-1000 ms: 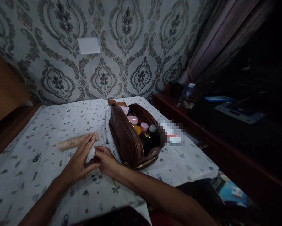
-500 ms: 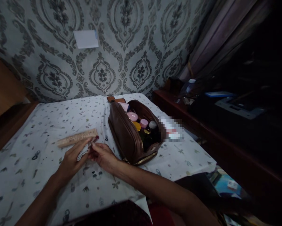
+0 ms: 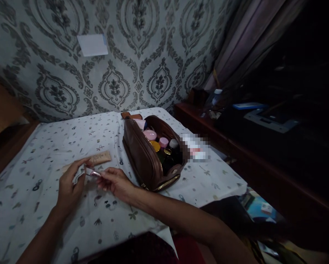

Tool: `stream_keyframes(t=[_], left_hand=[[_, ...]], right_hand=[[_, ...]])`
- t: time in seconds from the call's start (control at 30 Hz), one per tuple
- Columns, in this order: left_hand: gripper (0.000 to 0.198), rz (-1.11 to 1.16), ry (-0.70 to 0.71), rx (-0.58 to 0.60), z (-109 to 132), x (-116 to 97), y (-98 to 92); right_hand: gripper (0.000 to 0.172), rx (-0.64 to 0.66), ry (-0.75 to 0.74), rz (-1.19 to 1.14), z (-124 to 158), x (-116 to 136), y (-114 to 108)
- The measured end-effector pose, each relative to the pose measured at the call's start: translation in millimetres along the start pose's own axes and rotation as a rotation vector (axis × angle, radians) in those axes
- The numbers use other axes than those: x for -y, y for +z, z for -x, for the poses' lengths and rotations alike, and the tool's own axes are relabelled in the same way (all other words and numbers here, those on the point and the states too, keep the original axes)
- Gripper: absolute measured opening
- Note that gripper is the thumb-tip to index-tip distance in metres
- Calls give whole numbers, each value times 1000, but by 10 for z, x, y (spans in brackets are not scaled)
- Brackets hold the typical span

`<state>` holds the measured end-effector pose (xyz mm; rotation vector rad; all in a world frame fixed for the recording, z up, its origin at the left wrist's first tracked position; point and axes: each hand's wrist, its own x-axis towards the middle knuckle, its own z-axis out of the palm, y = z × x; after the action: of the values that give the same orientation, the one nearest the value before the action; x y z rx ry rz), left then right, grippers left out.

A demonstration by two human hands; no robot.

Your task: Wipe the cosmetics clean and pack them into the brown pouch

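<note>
My left hand [image 3: 68,183] is closed around a small white piece, perhaps a cap or tissue, just above the patterned tablecloth [image 3: 38,205]. My right hand [image 3: 115,182] pinches a slim pinkish stick [image 3: 93,173], whose tip points at the left hand. A beige tube [image 3: 97,160] lies flat on the cloth just behind both hands. To the right of my right hand stands an open brown leather pouch [image 3: 145,157] filled with several small jars and bottles with pink, yellow and dark lids.
A blurred white packet [image 3: 194,148] lies on the table right of the pouch. Patterned wallpaper with a white card [image 3: 92,44] rises behind. A dark wooden shelf [image 3: 236,146] with a bottle and a grey device runs along the right.
Both hands have lifted off the cloth and drawn apart to the left. The slim stick now shows between them, held by my right hand.
</note>
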<state>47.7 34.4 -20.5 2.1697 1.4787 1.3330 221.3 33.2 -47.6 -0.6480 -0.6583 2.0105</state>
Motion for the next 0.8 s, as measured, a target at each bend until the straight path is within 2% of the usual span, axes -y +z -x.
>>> stream_keyframes(t=[0.3, 0.43, 0.5, 0.6, 0.8], left_hand=[[42, -140, 146, 33, -33, -49, 57], [47, -54, 259, 111, -11, -5, 94], [48, 9, 269, 149, 7, -8, 112], [50, 49, 197, 166, 37, -50, 135], [72, 244, -117, 183, 54, -125, 171]], right_hand=[[63, 55, 33, 64, 82, 73, 69], [65, 64, 19, 71, 67, 50, 70], [67, 76, 10, 60, 47, 28, 58], [69, 85, 2, 36, 13, -4, 35], [63, 21, -45, 24, -12, -25, 6]])
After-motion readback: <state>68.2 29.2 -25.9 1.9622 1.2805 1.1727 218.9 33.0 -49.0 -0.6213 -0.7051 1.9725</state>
